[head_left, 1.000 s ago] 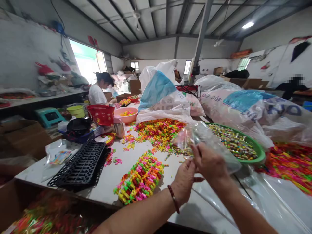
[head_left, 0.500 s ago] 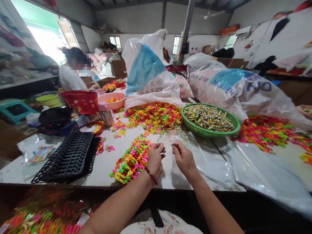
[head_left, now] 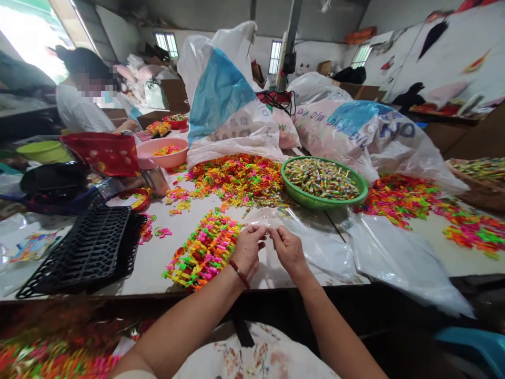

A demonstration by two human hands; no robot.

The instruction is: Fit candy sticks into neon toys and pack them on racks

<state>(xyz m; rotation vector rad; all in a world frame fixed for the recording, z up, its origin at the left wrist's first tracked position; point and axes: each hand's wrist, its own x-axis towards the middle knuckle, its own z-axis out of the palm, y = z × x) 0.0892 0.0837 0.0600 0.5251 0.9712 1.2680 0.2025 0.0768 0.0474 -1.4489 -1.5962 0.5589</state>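
Observation:
Over the front of the table my left hand and my right hand meet with fingertips nearly touching. Both are closed in a pinch on the edge of a thin clear plastic bag, which is hard to see against the white table. Beside my left hand lies a filled rack of small bright plastic toys, packed in rows. Beyond my hands stands a green basket full of small capsule-like pieces in mixed colours.
Black plastic racks are stacked at left. Loose colourful toys spill from a large white-and-blue sack. Flat clear bags lie at right, overhanging the front edge. A co-worker sits at far left behind a pink basin.
My hands have come together from slightly apart, the right one moving left toward the other. The camera view has turned a little to the right and tilted down.

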